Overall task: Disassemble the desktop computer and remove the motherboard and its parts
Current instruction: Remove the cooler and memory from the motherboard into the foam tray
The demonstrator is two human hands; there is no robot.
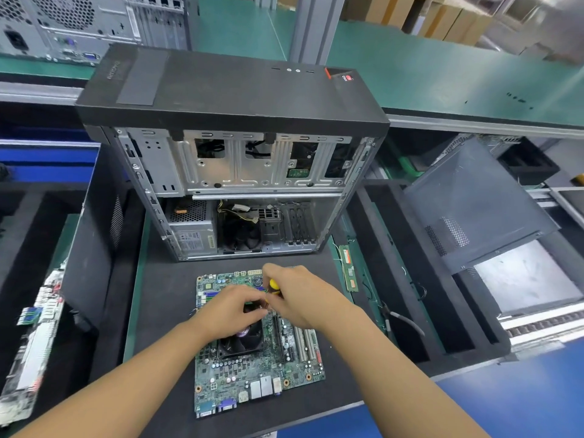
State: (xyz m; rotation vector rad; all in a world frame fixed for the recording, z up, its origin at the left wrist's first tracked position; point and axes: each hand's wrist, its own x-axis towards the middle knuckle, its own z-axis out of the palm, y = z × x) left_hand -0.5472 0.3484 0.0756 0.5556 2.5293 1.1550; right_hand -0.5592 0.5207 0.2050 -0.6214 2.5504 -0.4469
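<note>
One green motherboard (252,371) lies flat on the black mat (167,311), just in front of the open computer case (259,175). We see our left hand (232,308) curled round the far edge of the fan (241,341) on the board, holding it. Our right hand (300,298) grips a yellow screwdriver (273,286) beside it; its tip is hidden, maybe on the fan. Green memory sticks (349,268) lie near, on the right.

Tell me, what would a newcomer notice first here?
An opened black computer case stands mid-bench, metal frame exposed. Before it a green motherboard lies flat on a black mat. The left hand holds its cooler fan while the right hand grips a yellow-handled screwdriver.
</note>
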